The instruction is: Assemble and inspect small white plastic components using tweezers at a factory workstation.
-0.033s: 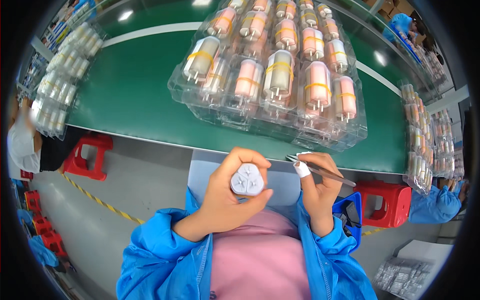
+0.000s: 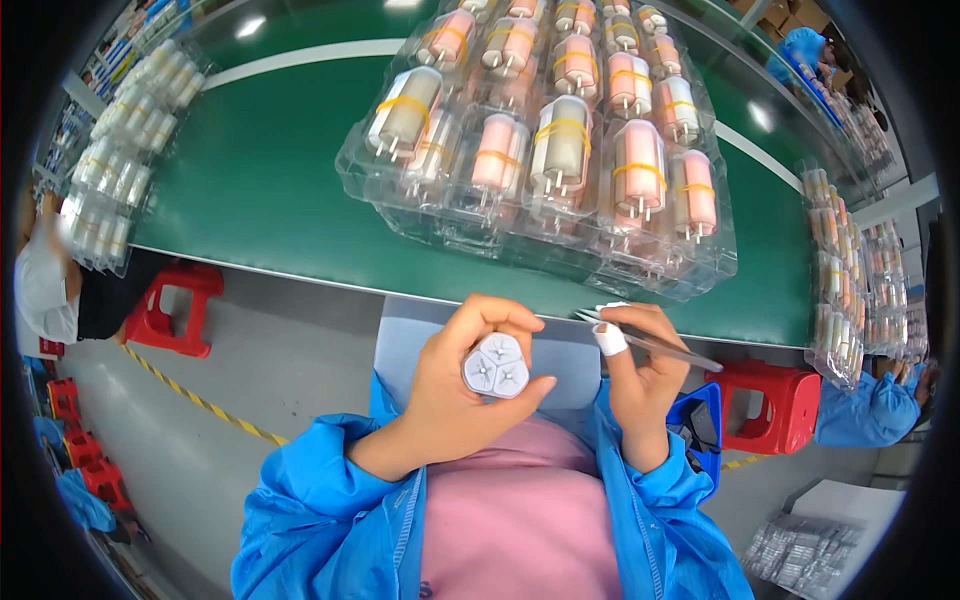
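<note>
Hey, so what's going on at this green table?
Someone in a blue jacket holds a grey three-lobed piece in the left hand, one end facing up. The right hand holds tweezers, their tips apart from the piece. Beyond the hands, clear trays of yellow-banded parts stand on the green table.

No writing is legible; the dark mark (image 2: 426, 589) on the pink shirt (image 2: 515, 510) is too small.
</note>
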